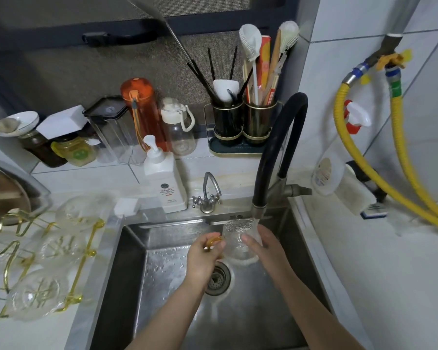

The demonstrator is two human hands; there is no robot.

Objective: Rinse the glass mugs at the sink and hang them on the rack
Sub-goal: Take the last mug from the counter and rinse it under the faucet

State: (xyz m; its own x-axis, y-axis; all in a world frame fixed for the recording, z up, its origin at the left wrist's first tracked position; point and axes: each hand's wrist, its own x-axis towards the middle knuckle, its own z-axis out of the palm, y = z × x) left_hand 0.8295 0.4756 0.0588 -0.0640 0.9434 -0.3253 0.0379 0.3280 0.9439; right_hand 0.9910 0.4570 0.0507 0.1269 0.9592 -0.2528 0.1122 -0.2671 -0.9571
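Note:
A clear textured glass mug (235, 238) with an amber handle is held over the steel sink (134, 248), right under the black faucet's spout (259, 210), where water runs onto its rim. My left hand (204, 258) pinches the amber handle. My right hand (266, 245) wraps the mug's body from the right. On the counter to the left lies a gold wire rack (84, 251) with three more glass mugs (36, 294) resting upside down on it.
A white pump soap bottle (163, 183) and a small steel tap (209, 195) stand behind the sink. Bottles, jars and black utensil holders (240, 122) line the back ledge. Yellow hoses (405, 170) hang on the right wall. The drain strainer (218, 279) sits below the hands.

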